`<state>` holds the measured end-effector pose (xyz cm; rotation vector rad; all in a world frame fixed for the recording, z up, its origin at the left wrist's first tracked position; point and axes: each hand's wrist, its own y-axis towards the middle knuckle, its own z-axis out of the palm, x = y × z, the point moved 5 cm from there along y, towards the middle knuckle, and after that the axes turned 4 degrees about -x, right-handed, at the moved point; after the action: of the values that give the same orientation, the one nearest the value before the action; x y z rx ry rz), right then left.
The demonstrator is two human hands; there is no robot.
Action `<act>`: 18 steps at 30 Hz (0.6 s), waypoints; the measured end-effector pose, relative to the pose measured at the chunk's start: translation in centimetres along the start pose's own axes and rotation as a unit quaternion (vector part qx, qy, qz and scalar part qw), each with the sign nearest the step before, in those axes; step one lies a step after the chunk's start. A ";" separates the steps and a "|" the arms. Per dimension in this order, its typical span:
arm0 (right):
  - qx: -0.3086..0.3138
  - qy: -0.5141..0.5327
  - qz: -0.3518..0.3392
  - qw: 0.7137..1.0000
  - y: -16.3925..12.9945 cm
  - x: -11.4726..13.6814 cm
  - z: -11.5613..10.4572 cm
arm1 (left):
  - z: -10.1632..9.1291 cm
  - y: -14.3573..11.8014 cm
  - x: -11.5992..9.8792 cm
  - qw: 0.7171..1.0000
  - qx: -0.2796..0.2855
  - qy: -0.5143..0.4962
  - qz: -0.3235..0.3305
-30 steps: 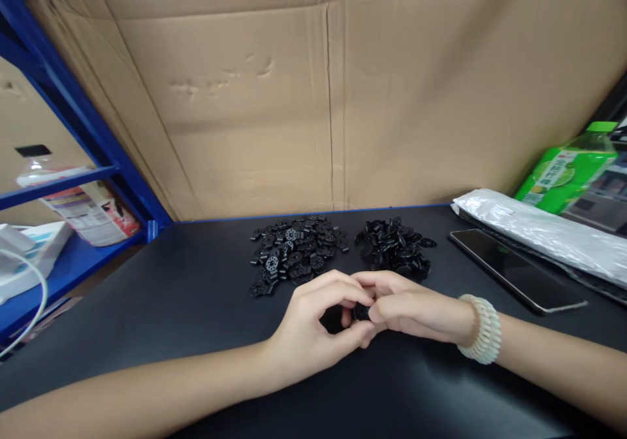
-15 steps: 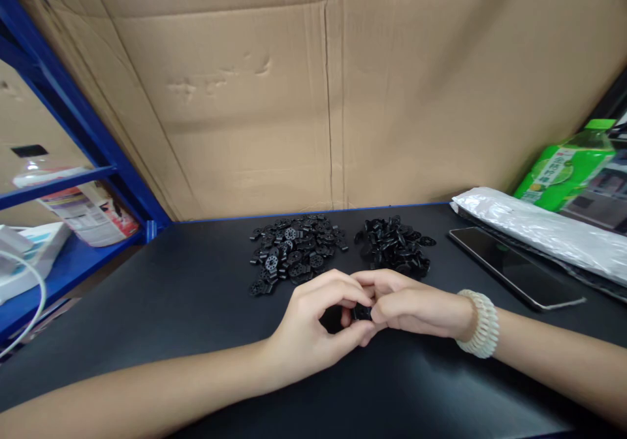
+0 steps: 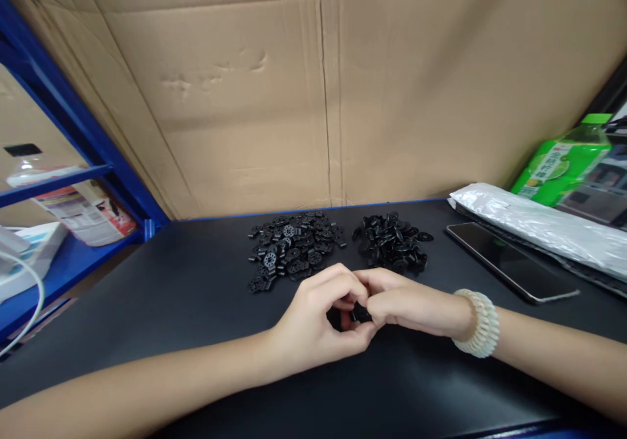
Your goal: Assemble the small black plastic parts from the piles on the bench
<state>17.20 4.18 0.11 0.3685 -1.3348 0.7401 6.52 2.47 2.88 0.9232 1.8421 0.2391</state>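
My left hand (image 3: pixel 321 318) and my right hand (image 3: pixel 399 298) meet over the black table, fingertips together around a small black plastic part (image 3: pixel 361 313). Both hands are closed on it, and most of the part is hidden by fingers. Behind my left hand lies a pile of small black round plastic parts with holes (image 3: pixel 289 246), each with a short tab. Beyond my right hand is a second pile of glossier black plastic parts (image 3: pixel 392 240). A pale coiled band (image 3: pixel 477 323) circles my right wrist.
At the right lie a phone (image 3: pixel 509 259) and a silvery white plastic package (image 3: pixel 539 223), with a green-labelled bottle (image 3: pixel 561 164) behind. A blue shelf frame (image 3: pixel 73 112) on the left holds a bottle (image 3: pixel 91 213) and a white cable (image 3: pixel 36 302). Cardboard (image 3: pixel 245 99) walls the back.
My fingers have shifted slightly around the small black part, with the right thumb drawn further over it. The camera view has moved a little. Both piles look the same.
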 end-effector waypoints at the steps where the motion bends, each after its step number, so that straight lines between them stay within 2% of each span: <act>1: -0.003 -0.003 -0.001 1.000 0.0 0.0 0.0 | 0.1 0.1 0.0 1.000 0.008 0.004 -0.004; 7: -0.005 -0.009 0.021 1.000 0.1 -0.4 0.3 | 0.2 0.6 0.3 0.998 0.039 0.035 -0.017; 12: 0.028 -0.024 0.044 0.998 0.0 -0.3 0.0 | 0.1 0.2 0.7 0.996 0.074 0.035 -0.027; 18: 0.090 0.003 0.063 0.994 -0.4 0.0 -0.4 | -0.1 -0.7 0.7 0.999 0.042 0.022 -0.007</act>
<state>17.76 4.12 0.11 0.4273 -1.2970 0.9706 5.97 2.50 2.03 0.9688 1.9120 0.1754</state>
